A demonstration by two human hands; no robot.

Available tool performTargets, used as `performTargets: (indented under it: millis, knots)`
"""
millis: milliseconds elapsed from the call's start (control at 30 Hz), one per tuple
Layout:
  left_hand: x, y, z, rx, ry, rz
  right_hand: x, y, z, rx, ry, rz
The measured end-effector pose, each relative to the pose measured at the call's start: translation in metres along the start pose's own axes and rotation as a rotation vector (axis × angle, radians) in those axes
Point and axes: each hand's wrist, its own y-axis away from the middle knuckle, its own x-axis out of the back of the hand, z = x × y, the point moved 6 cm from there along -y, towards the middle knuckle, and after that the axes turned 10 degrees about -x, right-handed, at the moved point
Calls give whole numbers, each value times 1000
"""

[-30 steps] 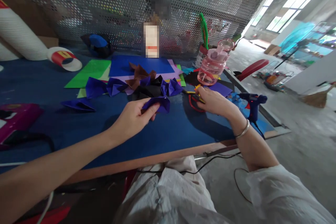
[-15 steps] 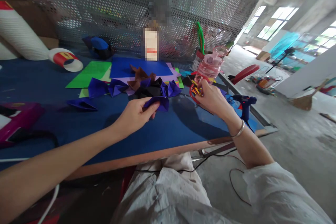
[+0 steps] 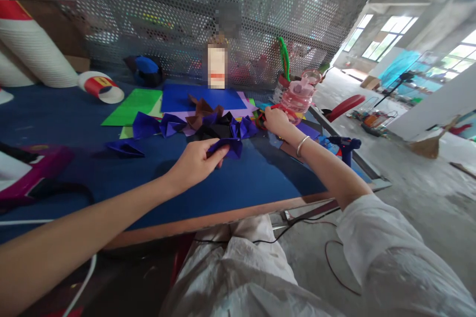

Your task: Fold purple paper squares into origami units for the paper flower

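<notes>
My left hand (image 3: 199,161) pinches a folded dark purple paper piece (image 3: 233,148) between thumb and fingers, over the front middle of the table. Just behind it sit a black folded paper (image 3: 213,131), a brown folded one (image 3: 204,111) and several purple folded pieces (image 3: 147,125). One more purple piece (image 3: 125,147) lies apart at the left. My right hand (image 3: 277,123) is closed over a small cluster of red and dark items beside the pink bottle (image 3: 297,96). Its fingertips are partly hidden, and what they grip cannot be made out; a red edge (image 3: 275,107) shows behind them.
Blue sheets (image 3: 201,98) and green sheets (image 3: 136,106) lie behind the folded pieces, before a perforated metal panel (image 3: 178,25). A blue glue gun (image 3: 346,146) stands at right. Stacked paper cups (image 3: 52,54) and a magenta device (image 3: 40,168) with a cord are at left.
My right hand has moved left and away from me, from in front of the pink bottle to its left side. My left hand keeps its hold on the purple paper. The view has shifted slightly.
</notes>
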Motion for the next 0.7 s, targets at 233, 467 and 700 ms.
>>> performTargets:
  millis: [233,467,700]
  knots:
    - [0,0,2,10,-5,-17,30,27,41,60,-11,11]
    - [-2,0,0,14,-8,-30,28,79,124,-11,86,-56]
    - [-3,-3,0,11,-23,-25,-1,106,142,-42,98,-91]
